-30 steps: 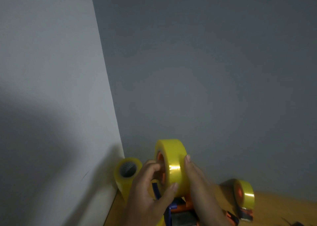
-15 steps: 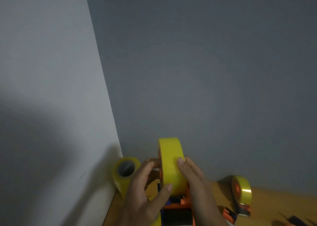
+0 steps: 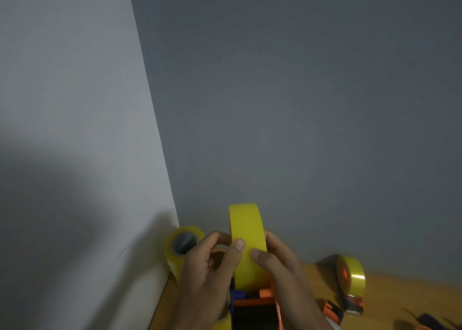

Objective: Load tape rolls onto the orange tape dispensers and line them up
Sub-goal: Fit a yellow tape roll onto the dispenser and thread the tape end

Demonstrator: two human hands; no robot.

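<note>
A yellow tape roll (image 3: 246,232) stands edge-on above an orange tape dispenser (image 3: 255,302) at the bottom centre. My left hand (image 3: 207,279) grips the roll's left side, thumb on its face. Opposite it, my right hand (image 3: 282,272) holds the right side, its thumb also on the face. A second dispenser with a yellow roll on it (image 3: 350,279) sits on the wooden table (image 3: 400,294) at the right. Several loose rolls (image 3: 183,247) are stacked in the corner at the left.
Grey walls meet in a corner just behind the stacked rolls. A small orange and black part (image 3: 332,309) lies on the table between the two dispensers. Another dark orange piece (image 3: 425,322) shows at the bottom right edge.
The roll has turned from showing its orange core to edge-on and sits lower on the dispenser. Both thumbs have moved onto its face. The view has shifted slightly.
</note>
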